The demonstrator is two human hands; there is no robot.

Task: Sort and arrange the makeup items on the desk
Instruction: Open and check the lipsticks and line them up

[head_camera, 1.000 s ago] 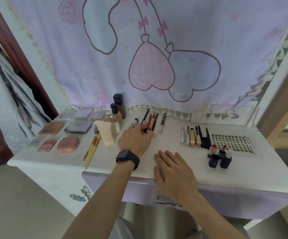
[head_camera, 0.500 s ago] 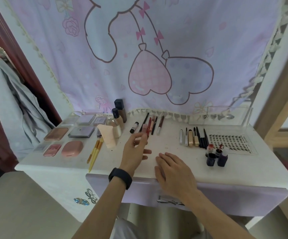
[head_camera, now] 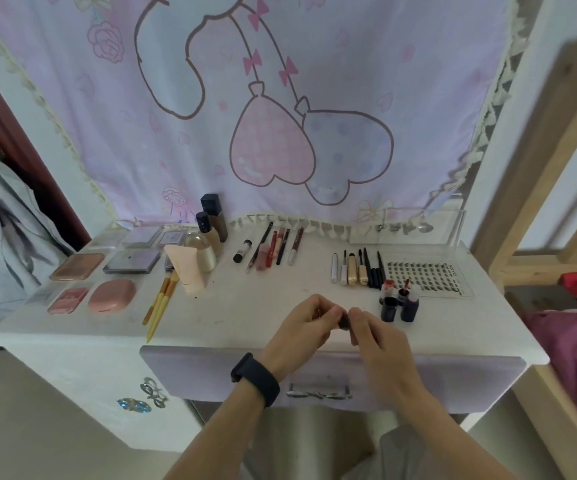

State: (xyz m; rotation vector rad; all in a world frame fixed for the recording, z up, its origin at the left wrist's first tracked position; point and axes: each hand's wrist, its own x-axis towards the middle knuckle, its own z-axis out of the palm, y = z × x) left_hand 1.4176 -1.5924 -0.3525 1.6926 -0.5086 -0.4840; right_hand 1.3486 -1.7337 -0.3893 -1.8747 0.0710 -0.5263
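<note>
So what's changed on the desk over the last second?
The left hand pulled back from the row of lip pencils toward the front of the desk, and the right hand lifted off it; both now pinch a small dark item between them. The palettes, brushes and bottles stayed put.

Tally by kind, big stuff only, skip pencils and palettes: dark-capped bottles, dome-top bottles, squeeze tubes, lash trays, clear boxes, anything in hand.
Dark-capped bottles: 2
Dome-top bottle: 1
Squeeze tube: 1
Lash tray: 1
Clear box: 1
Small dark item, pinched between left hand and right hand: 1
Total: 7
</note>
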